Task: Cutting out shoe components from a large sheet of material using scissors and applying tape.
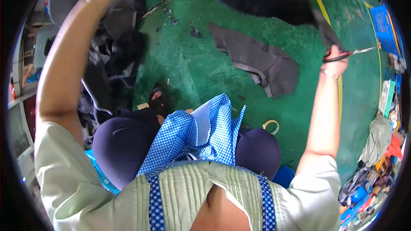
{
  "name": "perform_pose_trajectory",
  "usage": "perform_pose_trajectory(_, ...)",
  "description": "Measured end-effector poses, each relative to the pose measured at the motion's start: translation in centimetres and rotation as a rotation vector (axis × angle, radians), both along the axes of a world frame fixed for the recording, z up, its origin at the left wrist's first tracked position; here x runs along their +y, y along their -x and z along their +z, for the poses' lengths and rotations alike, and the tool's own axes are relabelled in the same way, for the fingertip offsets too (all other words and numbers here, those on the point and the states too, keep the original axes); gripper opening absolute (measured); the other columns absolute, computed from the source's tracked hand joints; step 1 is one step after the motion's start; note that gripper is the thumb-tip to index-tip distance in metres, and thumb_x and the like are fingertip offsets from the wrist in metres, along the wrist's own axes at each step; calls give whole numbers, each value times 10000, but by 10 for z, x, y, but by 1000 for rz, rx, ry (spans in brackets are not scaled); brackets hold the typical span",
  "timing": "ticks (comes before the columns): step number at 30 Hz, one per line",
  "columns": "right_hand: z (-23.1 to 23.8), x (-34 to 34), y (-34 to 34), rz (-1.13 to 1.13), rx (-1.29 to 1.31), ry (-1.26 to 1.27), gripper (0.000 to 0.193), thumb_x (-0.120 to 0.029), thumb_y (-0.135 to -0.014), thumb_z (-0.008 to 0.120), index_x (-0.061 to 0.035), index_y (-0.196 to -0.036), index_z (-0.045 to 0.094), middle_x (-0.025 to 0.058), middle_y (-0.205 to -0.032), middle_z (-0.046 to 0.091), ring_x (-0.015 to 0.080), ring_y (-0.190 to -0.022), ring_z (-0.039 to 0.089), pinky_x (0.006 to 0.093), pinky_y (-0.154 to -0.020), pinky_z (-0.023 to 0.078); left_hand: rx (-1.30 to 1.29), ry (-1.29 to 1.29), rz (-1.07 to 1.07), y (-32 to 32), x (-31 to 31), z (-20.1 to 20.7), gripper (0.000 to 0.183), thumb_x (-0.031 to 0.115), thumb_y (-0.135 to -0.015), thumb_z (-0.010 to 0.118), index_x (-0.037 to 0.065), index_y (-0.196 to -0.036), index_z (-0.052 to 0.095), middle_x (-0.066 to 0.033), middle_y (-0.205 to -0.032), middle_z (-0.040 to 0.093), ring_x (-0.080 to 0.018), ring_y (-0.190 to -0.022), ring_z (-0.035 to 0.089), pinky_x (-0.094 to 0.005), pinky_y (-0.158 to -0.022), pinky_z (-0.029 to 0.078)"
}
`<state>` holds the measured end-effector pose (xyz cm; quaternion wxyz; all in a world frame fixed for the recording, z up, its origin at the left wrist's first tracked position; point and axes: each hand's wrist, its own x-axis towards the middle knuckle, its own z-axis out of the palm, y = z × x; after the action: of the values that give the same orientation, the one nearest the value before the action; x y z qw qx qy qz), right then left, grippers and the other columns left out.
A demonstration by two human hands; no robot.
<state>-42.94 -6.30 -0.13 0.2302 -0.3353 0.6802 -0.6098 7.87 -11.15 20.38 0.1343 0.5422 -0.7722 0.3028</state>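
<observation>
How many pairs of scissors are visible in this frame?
1: the scissors in the right hand, blades pointing toward the picture's right; the same hand grips a dark piece. Others may be hidden in the clutter along the right edge.

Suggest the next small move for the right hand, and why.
Probably lower the dark piece onto the green floor: the right hand appears to hold it together with the scissors, so letting it go should make them easier to control.
</observation>
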Motion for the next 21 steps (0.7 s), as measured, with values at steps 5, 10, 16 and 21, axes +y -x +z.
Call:
perform_pose_trajectory(5,-191,123,62,-190,279,-452,367,-118,-733,731,51,-985,525,169,-835,629,252,-761,619,375,-712,494,-163,-1033,188,51,106,-210,648,23,-774,488,198,-1381,343,-180,-1105,490,-336,-876,625,-403,-724,533)
perform_pose_trajectory(10,-207,198,2,-350,-51,-619,325,-286,-763,756,-21,-745,569,66,-617,573,176,-518,546,342,-530,464,22,-1359,568,65,155,-297,560,81,-837,429,99,-1383,301,-239,-1210,491,-368,-993,603,-430,-808,507)
perform_pose_trajectory(16,-95,202,-105,801,-753,-976,574,-614,-871,457,-56,-757,528,9,-649,506,116,-524,478,267,-497,413,112,-1311,544,82,159,-266,565,77,-817,454,91,-1368,329,-225,-1165,526,-379,-987,601,-440,-820,498)
perform_pose_trajectory(21,-141,164,-112,830,-779,-1042,691,-747,-767,473,-58,-755,508,27,-675,502,117,-509,490,263,-471,449,95,-1298,554,95,161,-254,580,75,-814,460,115,-1380,336,-212,-1173,516,-378,-979,603,-437,-817,499)
